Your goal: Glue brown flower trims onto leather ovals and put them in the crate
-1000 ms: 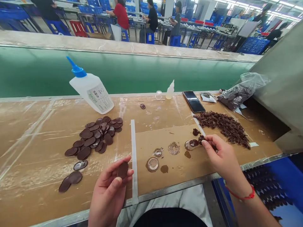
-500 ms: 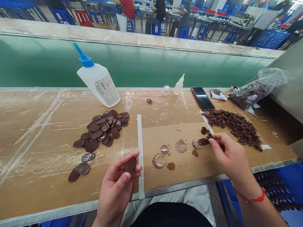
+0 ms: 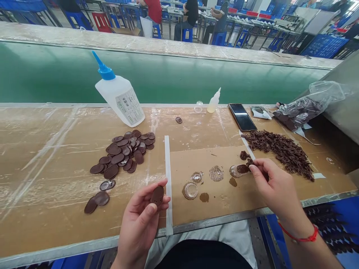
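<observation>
My left hand (image 3: 143, 215) is closed on a brown oval disc (image 3: 157, 195) with small holes, held above the table's front edge. At the right, my right hand (image 3: 273, 183) pinches a small dark brown curly piece (image 3: 249, 161) between thumb and fingertips. That piece is over a small clear round dish (image 3: 234, 172) with dark brown stuff at its right side; whether they touch I cannot tell. A dark lump (image 3: 244, 154) lies just behind it. Left of my left hand is a pile of brown oval discs (image 3: 117, 158), and several more lie in front of it.
A heap of dark brown curly pieces (image 3: 280, 149) lies behind my right hand. Further back stand a large white bottle (image 3: 123, 101), a small dropper bottle (image 3: 213, 102), a phone (image 3: 242, 117) and a plastic bag of brown pieces (image 3: 300, 108). White tape (image 3: 168, 168) crosses the table.
The whole view has shifted slightly, so things appear a little further right. Both hands keep the same grips, and nothing has been let go.
</observation>
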`<state>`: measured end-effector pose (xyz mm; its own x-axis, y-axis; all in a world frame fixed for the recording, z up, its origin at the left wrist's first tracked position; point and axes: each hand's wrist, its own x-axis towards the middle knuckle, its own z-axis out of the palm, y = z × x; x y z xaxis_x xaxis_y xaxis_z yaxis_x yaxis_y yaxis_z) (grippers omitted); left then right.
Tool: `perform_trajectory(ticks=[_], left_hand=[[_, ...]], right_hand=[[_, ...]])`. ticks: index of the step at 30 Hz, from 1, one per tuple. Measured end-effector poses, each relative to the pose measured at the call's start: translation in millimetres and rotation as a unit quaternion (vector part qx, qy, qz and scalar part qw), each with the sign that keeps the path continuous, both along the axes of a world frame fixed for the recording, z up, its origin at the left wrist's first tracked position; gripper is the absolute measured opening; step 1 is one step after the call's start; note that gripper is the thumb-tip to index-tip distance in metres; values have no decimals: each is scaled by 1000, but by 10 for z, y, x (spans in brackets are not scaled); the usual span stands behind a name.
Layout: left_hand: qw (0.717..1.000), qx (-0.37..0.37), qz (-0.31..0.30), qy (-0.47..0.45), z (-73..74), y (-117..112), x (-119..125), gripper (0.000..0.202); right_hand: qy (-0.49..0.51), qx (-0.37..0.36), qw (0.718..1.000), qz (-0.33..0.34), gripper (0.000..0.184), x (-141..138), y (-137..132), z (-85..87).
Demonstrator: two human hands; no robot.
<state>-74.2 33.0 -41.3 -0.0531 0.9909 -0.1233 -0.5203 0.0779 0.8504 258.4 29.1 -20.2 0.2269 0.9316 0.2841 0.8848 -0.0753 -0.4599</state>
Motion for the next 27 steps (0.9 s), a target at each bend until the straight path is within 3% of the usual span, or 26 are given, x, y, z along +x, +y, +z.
perform_trajectory(ticks=[27], left_hand=[[1000, -13, -10, -9, -26, -21, -43, 29]], right_hand=[[-5, -15, 1000, 0, 17, -11, -13, -14]])
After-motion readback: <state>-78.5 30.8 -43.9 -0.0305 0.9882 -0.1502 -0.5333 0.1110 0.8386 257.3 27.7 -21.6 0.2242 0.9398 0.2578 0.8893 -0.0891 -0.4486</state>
